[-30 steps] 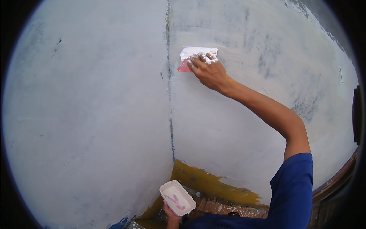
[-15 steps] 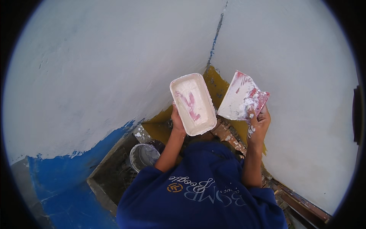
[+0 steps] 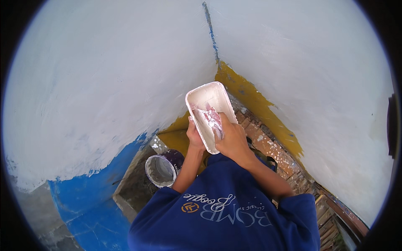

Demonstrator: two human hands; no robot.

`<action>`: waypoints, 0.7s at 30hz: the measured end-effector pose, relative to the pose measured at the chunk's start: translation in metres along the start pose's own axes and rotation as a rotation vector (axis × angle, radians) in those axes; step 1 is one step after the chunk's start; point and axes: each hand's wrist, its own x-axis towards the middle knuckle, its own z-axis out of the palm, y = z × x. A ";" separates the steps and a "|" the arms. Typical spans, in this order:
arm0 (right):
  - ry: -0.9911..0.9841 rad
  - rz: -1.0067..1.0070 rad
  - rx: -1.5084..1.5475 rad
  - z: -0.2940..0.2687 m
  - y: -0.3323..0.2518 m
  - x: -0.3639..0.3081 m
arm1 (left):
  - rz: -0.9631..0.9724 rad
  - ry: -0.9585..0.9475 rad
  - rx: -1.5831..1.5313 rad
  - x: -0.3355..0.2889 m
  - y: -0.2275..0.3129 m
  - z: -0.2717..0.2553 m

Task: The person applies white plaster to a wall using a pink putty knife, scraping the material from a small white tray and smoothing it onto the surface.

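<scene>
My left hand (image 3: 194, 134) grips the left side of a pale, putty-smeared rectangular tray (image 3: 217, 93), fingers running under it. The tray is held tilted in front of my chest. Over its near right part is my right hand (image 3: 234, 141), closed on a red plastic putty spreader (image 3: 212, 119) caked with white. The spreader lies inside the tray, and its lower edge against the tray's bottom is partly hidden by my fingers. White smears line the tray's walls.
Two white-coated walls (image 3: 125, 71) meet at a corner with a dark, blue-flecked seam (image 3: 211, 33). Ochre paint (image 3: 247, 92) and blue paint (image 3: 88, 201) show below. A dark bucket (image 3: 176, 158) with a whitened inside stands left of my left forearm. Spattered bricks (image 3: 268, 148) lie at right.
My right hand has brought the spreader leftward from beside the tray into it. The tray stays in my left hand, tilted a little more. The view has shifted slightly.
</scene>
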 end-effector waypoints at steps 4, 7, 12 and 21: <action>0.088 -0.001 0.061 -0.022 0.007 -0.009 | 0.009 -0.045 0.096 -0.002 -0.016 0.012; 0.102 -0.005 0.016 -0.031 0.016 -0.006 | -0.025 -0.019 0.034 0.000 -0.028 0.008; 0.079 0.044 -0.021 -0.038 0.022 -0.009 | -0.078 -0.106 0.040 0.010 -0.040 0.017; 0.195 0.113 0.038 -0.057 0.013 -0.016 | -0.088 -0.143 0.050 0.020 -0.052 0.030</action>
